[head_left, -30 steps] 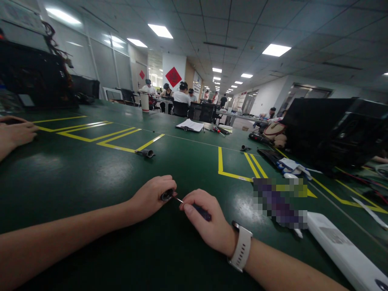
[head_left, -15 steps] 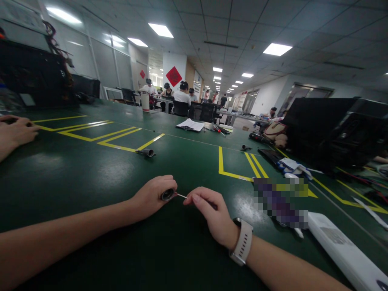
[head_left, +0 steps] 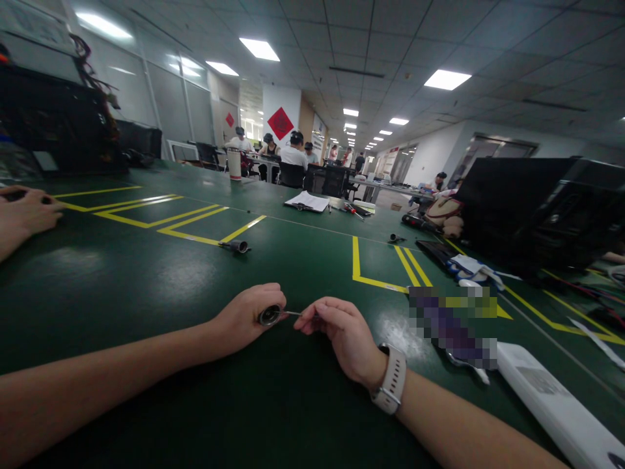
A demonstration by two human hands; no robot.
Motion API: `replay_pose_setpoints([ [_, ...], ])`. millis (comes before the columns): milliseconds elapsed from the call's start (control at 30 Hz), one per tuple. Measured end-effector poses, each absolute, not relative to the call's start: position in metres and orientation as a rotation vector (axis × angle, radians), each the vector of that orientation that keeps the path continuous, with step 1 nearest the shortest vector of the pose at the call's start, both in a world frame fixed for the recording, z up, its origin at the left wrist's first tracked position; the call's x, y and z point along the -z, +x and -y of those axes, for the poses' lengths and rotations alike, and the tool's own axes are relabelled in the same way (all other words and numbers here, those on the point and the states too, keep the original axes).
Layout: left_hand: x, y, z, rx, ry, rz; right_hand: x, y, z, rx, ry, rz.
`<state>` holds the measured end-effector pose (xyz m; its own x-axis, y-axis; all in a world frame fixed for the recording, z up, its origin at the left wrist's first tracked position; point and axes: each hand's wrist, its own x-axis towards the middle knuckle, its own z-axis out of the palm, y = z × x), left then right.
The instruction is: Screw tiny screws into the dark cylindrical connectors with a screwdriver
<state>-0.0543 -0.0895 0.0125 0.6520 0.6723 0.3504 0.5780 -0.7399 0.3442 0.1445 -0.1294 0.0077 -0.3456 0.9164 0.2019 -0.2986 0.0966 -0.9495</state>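
Looks like a large open-plan office with a workshop side to it. Shows office in the gridded ceiling [head_left: 312, 52], bright light panels [head_left: 447, 79], black chairs [head_left: 336, 181] and people [head_left: 294, 155] seated farther back; shows workshop in the green worktop [head_left: 303, 260], marked with yellow tape [head_left: 355, 257] and bearing loose dark parts [head_left: 239, 246].
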Motion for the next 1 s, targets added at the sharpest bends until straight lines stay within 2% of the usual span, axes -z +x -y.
replay_pose_setpoints([
  [300,-0.009,-0.053,0.09,-0.643,2.692,-1.11,-0.018,0.142,0.15,-0.846,-0.895,1.8],
  [367,-0.01,-0.054,0.09,-0.636,2.702,-1.098,-0.017,0.142,0.148,-0.936,-0.877,1.781],
  [533,-0.011,-0.054,0.09,-0.681,2.681,-1.044,-0.011,0.144,0.134,-1.408,-0.727,1.421],
  [633,-0.012,-0.053,0.09,-0.7,2.657,-0.999,-0.008,0.144,0.13,-1.542,-0.68,1.271],
  [767,-0.014,-0.052,0.091,-0.674,2.643,-1.026,-0.009,0.144,0.133,-1.431,-0.693,1.353],
  [1000,-0.011,-0.053,0.09,-0.657,2.628,-1.119,-0.019,0.142,0.148,-0.931,-0.902,1.765],
])
